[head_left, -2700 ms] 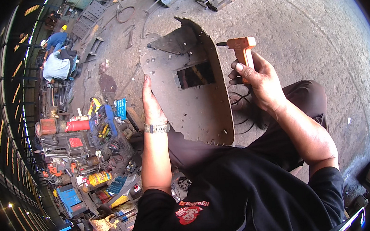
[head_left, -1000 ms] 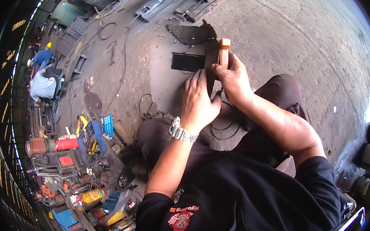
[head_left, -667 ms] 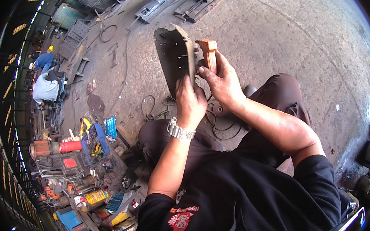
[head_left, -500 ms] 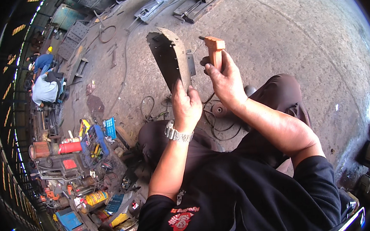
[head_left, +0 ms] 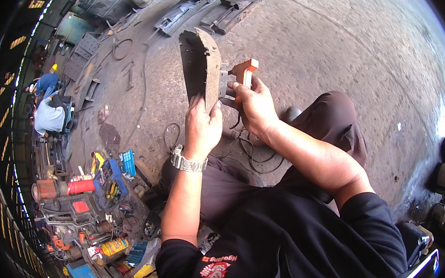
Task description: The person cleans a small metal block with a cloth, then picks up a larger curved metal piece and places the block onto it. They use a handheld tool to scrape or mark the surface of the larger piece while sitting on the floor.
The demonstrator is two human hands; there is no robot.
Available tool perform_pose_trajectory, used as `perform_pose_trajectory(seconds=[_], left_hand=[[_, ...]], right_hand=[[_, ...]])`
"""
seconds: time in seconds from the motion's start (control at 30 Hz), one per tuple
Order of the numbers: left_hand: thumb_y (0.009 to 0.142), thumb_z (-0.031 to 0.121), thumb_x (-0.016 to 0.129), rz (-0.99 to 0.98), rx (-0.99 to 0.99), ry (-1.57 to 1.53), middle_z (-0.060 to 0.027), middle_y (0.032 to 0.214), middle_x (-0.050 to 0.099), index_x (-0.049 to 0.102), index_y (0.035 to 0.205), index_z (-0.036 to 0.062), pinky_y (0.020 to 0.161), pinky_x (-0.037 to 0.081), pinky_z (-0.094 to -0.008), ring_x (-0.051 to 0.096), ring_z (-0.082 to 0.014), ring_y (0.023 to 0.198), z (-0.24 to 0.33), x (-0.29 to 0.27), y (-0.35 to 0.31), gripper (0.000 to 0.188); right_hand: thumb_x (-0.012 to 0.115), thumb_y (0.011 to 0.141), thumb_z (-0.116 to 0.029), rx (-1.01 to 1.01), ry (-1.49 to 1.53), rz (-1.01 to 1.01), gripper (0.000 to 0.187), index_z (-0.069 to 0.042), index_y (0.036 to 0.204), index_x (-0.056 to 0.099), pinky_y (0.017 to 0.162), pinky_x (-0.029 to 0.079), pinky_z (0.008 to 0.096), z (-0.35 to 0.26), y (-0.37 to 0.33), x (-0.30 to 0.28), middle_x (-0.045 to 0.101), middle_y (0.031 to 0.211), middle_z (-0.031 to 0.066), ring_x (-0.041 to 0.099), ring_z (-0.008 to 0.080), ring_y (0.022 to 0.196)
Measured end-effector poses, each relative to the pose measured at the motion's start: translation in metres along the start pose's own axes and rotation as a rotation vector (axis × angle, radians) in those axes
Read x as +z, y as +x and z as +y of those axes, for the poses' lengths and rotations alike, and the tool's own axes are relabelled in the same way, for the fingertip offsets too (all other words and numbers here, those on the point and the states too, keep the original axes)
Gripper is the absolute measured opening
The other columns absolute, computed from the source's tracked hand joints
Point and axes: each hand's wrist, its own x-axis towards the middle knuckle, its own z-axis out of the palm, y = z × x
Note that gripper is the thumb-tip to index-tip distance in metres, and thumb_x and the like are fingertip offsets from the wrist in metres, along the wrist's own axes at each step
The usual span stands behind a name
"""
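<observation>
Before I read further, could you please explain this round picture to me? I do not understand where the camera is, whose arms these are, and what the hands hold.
The camera sits on a person's head and looks down, so the two forearms coming up from the lower edge are that person's own. The wide lens bends the picture into a circle. The person wears a black shirt and dark trousers and appears to sit low over a concrete floor.

The left hand, with a metal wristwatch, grips the lower edge of a dark hand-held welding shield, seen almost edge-on. The right hand holds the orange-handled tool, seemingly a welding electrode holder, beside the shield. Black cables lie on the floor under the hands.

At the left are a blue toolbox, a red machine and scrap metal. Farther off, another person in blue crouches.
</observation>
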Motion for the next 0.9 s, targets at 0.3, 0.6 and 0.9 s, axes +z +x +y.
perform_pose_trajectory(seconds=[0.3, 0.6, 0.9], left_hand=[[0.088, 0.006, 0.058, -0.087, 0.272, 0.631, -0.0141, 0.125, 0.060, 0.052, 0.143, 0.0041, 0.097, 0.045, -0.0433, 0.055, -0.0311, 0.112, -0.011, -0.036, -0.004, 0.056], [0.086, 0.012, 0.058, -0.099, 0.521, 1.002, -0.0098, 0.131, 0.061, 0.052, 0.146, 0.0113, 0.092, 0.047, -0.0417, 0.058, -0.0256, 0.113, -0.012, -0.086, -0.016, 0.061], [0.085, 0.015, 0.056, -0.032, 0.639, 1.207, -0.0032, 0.136, 0.062, 0.057, 0.144, 0.0195, 0.084, 0.044, -0.0343, 0.059, -0.0178, 0.105, -0.013, -0.112, -0.033, 0.059]], right_hand=[[0.053, 0.082, 0.002, -0.030, -0.213, -0.022, 0.055, 0.000, 0.136, 0.046, 0.082, 0.050, 0.0312, 0.010, -0.002, -0.024, 0.063, 0.104, 0.0072, 0.061, 0.0163, 0.090], [0.050, 0.081, 0.006, 0.099, -0.054, -0.077, 0.036, -0.006, 0.115, 0.056, 0.083, 0.052, 0.0357, -0.002, -0.001, -0.047, 0.062, 0.096, 0.0050, 0.062, 0.0180, 0.086], [0.042, 0.081, 0.010, 0.163, 0.096, -0.111, 0.049, -0.007, 0.124, 0.059, 0.082, 0.053, 0.0319, -0.007, -0.023, -0.019, 0.069, 0.104, 0.0057, 0.066, 0.0168, 0.087]])
